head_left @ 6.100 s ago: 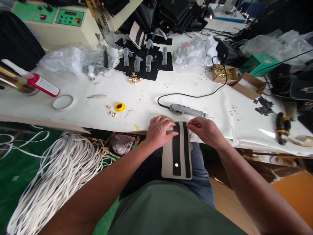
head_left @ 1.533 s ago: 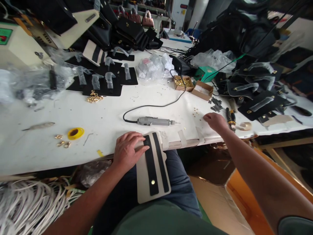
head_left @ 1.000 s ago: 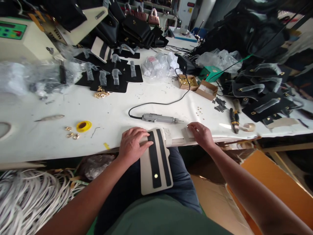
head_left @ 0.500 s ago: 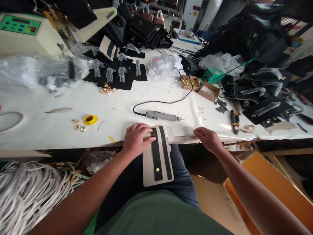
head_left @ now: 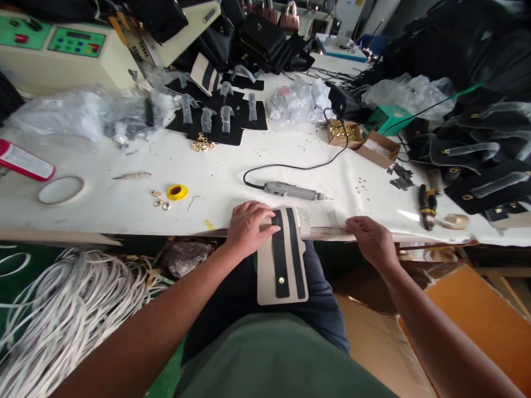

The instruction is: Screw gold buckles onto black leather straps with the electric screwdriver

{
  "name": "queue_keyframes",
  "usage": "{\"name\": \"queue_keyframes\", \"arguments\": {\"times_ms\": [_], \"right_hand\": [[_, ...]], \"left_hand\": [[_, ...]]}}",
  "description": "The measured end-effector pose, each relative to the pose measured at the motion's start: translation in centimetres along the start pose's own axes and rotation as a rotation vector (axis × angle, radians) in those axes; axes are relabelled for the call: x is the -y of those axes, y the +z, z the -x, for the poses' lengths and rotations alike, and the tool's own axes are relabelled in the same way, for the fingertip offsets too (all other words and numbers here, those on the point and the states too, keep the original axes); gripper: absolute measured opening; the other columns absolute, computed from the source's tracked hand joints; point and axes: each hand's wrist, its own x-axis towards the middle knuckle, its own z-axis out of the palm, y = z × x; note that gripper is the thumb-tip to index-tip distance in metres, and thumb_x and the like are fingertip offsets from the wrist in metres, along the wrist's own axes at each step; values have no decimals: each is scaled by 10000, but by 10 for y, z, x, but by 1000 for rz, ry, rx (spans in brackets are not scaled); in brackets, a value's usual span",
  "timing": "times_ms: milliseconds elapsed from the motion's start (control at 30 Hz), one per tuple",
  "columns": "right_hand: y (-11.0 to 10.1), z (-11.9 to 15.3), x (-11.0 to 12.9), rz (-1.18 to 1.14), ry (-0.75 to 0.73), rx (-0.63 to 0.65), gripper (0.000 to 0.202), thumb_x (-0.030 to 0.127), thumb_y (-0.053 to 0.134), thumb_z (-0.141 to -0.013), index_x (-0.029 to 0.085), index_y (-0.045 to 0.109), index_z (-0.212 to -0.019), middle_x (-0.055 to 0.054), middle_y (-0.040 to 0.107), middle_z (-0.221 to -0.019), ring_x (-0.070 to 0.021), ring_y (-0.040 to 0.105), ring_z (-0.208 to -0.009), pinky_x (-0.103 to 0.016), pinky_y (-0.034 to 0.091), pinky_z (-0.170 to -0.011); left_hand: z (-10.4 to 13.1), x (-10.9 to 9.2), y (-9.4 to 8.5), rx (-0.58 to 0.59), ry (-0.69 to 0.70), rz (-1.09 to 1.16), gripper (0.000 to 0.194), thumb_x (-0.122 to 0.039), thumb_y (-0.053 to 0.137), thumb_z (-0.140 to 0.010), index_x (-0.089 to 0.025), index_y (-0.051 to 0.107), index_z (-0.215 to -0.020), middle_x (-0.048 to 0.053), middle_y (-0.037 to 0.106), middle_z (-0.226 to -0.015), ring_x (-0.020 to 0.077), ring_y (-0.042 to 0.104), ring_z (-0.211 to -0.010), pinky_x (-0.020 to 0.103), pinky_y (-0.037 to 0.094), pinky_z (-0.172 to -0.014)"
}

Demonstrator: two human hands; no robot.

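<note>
My left hand (head_left: 252,228) grips the upper left edge of a beige bag panel (head_left: 269,287), thumb on top. Two black strips run down the panel; the left strip (head_left: 281,260) carries a gold stud near its lower end. The panel hangs over the table's front edge, above my lap. To the right, my right hand (head_left: 371,237) is closed in a pinch at the table edge, beside a short piece of translucent tape (head_left: 333,219). What its fingertips hold is hidden. A grey electric screwdriver (head_left: 292,191) lies behind the panel, bit pointing right.
Gold rings and a yellow tape roll (head_left: 177,192) lie at left, near a white tape ring (head_left: 61,190). Pliers (head_left: 427,207) and black bag pieces (head_left: 489,177) are at right. Small cardboard boxes (head_left: 378,149) of hardware stand farther back. The screwdriver's cord (head_left: 298,167) crosses the table.
The view has swung slightly left, so everything sits farther right in the picture. Both hands keep the same places: the left on the panel, the right at the table edge.
</note>
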Motion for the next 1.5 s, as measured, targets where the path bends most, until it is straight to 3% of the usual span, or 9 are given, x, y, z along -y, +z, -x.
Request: {"name": "queue_keyframes", "arguments": {"times_ms": [200,333,533,667,800,1100,1500], "right_hand": [[-2,8,-4,-162,110,-53,431,596,695,-886,187,766,-1003,-65,775,-817,-225,713,-729,-344,565,-725],[12,14,15,-266,90,56,404,576,733,-876,188,770,-980,-51,744,-785,-208,677,-719,-327,541,-697],[59,10,73,-270,-228,326,254,459,662,-963,225,747,-913,-40,714,-874,-201,639,-808,-323,505,-759],[84,0,101,-199,-380,391,184,363,616,-1000,239,738,-940,-34,682,-899,-201,639,-859,-325,493,-803],[97,-5,108,-152,-442,400,152,321,615,-1004,244,738,-957,-41,679,-940,-209,650,-896,-338,495,-834],[103,-8,110,-115,-389,361,107,325,692,-954,241,745,-914,-31,694,-882,-214,664,-844,-345,494,-786],[101,-14,119,-90,-399,482,160,347,631,-995,240,690,-893,-7,650,-881,-187,618,-853,-316,447,-790]], "left_hand": [[0,1,2,-12,-10,13,276,-366,847,-852,-292,730,-1091,23,753,-1235,288,617,-1237,468,429,-1041],[0,1,3,-10,-18,18,283,-369,854,-845,-301,734,-1093,15,752,-1224,288,614,-1238,469,429,-1034],[0,-2,2,-1,-26,15,302,-361,858,-844,-317,755,-1123,19,743,-1233,276,613,-1226,465,427,-1043],[1,-2,2,5,-29,13,301,-378,843,-857,-333,766,-1145,24,718,-1288,277,596,-1256,475,417,-1076],[1,-1,2,20,-41,24,325,-400,837,-859,-332,759,-1167,29,702,-1324,279,585,-1270,483,414,-1086],[1,0,0,50,-59,35,334,-438,834,-863,-317,752,-1164,33,705,-1324,274,582,-1282,475,418,-1080],[2,1,-3,72,-63,54,342,-423,848,-852,-297,751,-1155,33,706,-1324,270,580,-1285,468,425,-1085]]}}
